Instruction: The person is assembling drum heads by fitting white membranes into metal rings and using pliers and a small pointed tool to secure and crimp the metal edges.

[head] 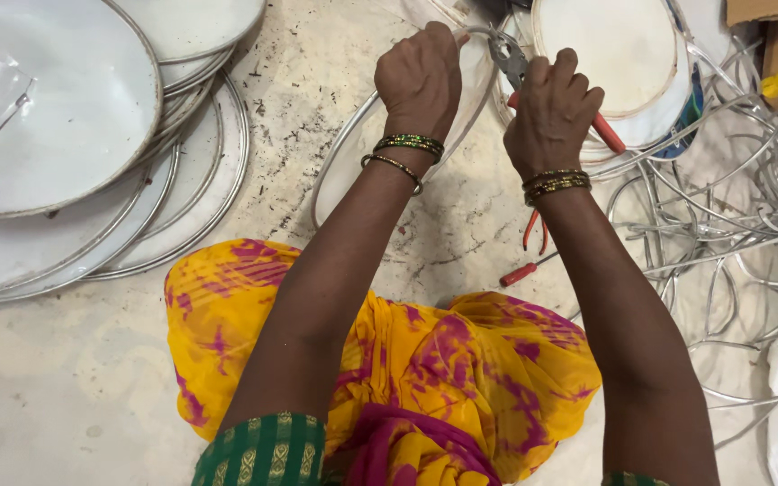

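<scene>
1. the left hand (pixel 420 76) was closed in a fist around the top of a round wire hoop (pixel 344 153), which lay on the pale, scuffed floor (pixel 65 387) and curved down and left from the wrist.
2. the right hand (pixel 551 112) was clamped on a pair of red-handled pliers (pixel 508 58); the metal nose pointed up and left, meeting the hoop just beside the left hand's knuckles. whether the nose was biting the wire could not be told.
3. the two hands sat near each other at the top middle, apart by only a narrow gap, with the pliers' head between them.
4. a second red-handled tool (pixel 533 229) lay on the floor under the right forearm, and a red-handled screwdriver (pixel 522 272) lay just below it.
5. on the left, a stack of white round plates (pixel 74 135) with metal rims crowded the floor up to the upper left edge, well apart from the hoop.
6. on the right, a tangle of loose wire loops (pixel 731 225) filled the floor to the right edge, near the right arm.
7. a white round frame (pixel 619 54) lay just beyond the right hand.
8. yellow and pink cloth (pixel 407 360) covered the knees below; bare floor lay open at lower left.
</scene>
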